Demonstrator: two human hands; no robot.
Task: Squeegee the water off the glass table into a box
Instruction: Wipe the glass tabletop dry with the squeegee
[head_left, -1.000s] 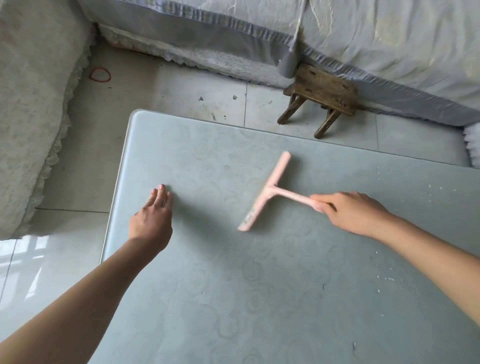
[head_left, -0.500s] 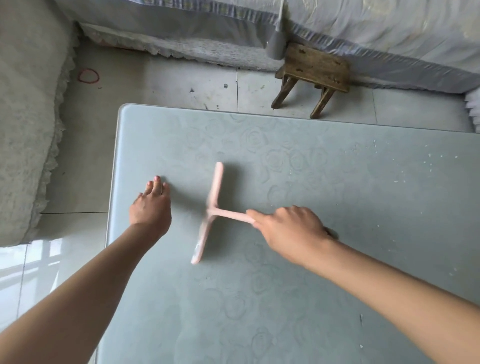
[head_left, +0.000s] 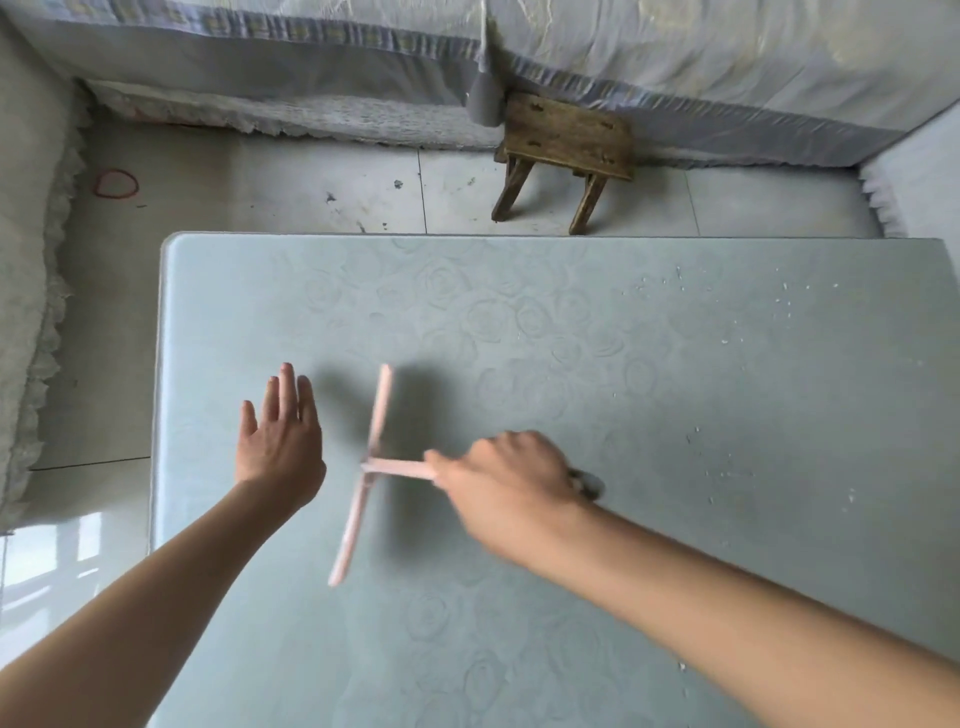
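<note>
The right hand (head_left: 498, 473) is curled round the handle of the pink squeegee (head_left: 371, 467), knuckles up. The left hand (head_left: 280, 441) lies palm down with straight, slightly spread fingers and holds nothing. The squeegee sits between the two hands. Its handle runs out of the right fist toward the left hand, and its long blade stands crosswise just beside the left hand's fingers, one end past the fingertips and the other back toward the left forearm. Both hands are over the glass table (head_left: 571, 364), the left one near its left edge. Blur hides whether the blade lies flat on the glass. No box shows. Pale specks (head_left: 727, 474), perhaps droplets, lie well out beyond the right hand.

This looks like a stroke toward the left edge. To do it well, the whole blade edge should press evenly on the glass and travel in one steady sweep. The left hand would have to clear the blade's path, and the box should wait below the edge where the water runs off.
</note>
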